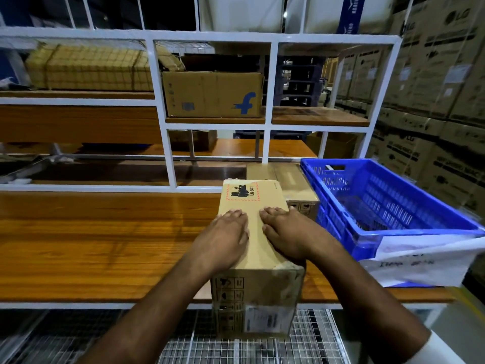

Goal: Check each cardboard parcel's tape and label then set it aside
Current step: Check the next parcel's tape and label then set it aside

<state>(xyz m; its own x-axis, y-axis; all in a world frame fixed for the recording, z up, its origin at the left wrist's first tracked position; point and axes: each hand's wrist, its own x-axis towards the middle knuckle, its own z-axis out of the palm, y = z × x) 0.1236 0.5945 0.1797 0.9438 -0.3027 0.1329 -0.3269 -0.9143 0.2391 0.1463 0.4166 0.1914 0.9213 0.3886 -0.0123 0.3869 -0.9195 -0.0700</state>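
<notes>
A cardboard parcel lies on the wooden bench, just left of a blue crate. The left hand and right hand are pressed flat, fingers straight, on its top. The tape seam is best smoothed end to end, then the label read.

Print on the white shipping label of the tall brown cardboard parcel is blurred, unreadable. The blue plastic crate partly hides a second carton.

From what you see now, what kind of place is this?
Probably a warehouse packing station: stacked cartons line the right wall, a white shelf rack holds boxes, and both hands press on a cardboard parcel beside a blue crate.
</notes>
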